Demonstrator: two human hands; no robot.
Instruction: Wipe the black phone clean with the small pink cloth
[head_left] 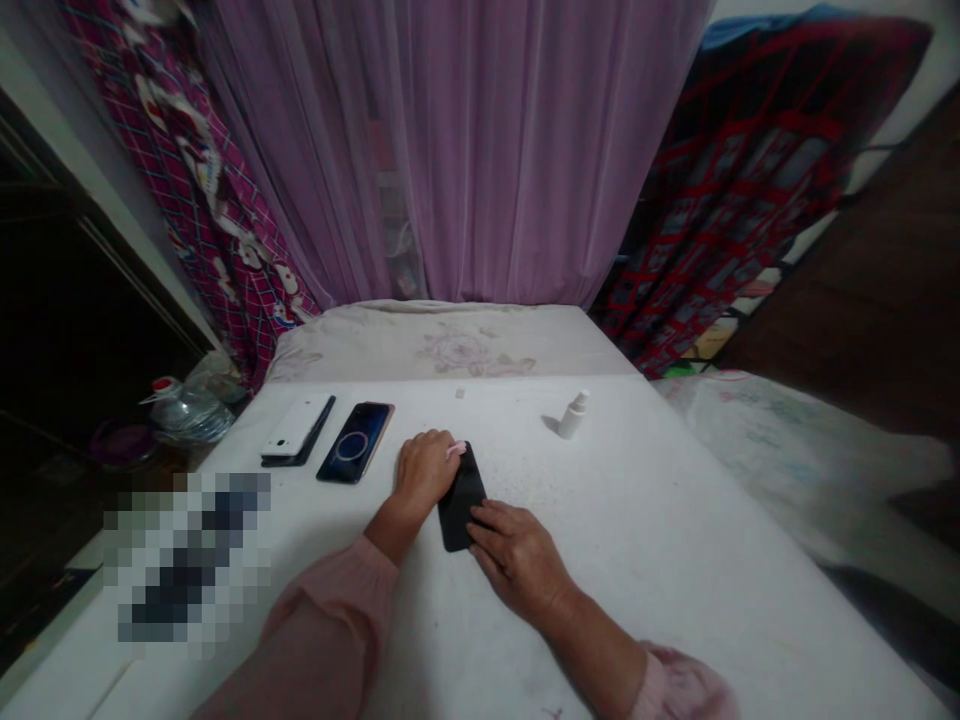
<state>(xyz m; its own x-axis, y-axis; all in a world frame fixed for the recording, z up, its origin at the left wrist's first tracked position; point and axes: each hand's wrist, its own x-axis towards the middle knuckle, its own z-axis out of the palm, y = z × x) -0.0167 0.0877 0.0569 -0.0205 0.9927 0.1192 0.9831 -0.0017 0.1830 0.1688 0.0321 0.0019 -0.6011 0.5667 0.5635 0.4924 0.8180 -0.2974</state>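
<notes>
Your black phone (463,512) lies flat on the white table (660,560), its screen facing up and its far end leaning slightly left. Your left hand (427,466) is over the phone's far left side, fingers bunched together and clamped on a small pink piece (456,450), which rests against the phone's far end. Your right hand (519,557) comes in at the phone's near right edge, fingers close together with their tips touching it; whether the thumb grips from below, you cannot tell from this view. Left of the black phone, past your left hand, lies a dark blue phone (355,443) with a ring shape on it. Farther left of the black phone, a white phone (294,428) sits over a dark phone (318,432). Beyond and right of the black phone stands a small white bottle (570,418), upright. Straight beyond the black phone lies a tiny pale square (460,394).
</notes>
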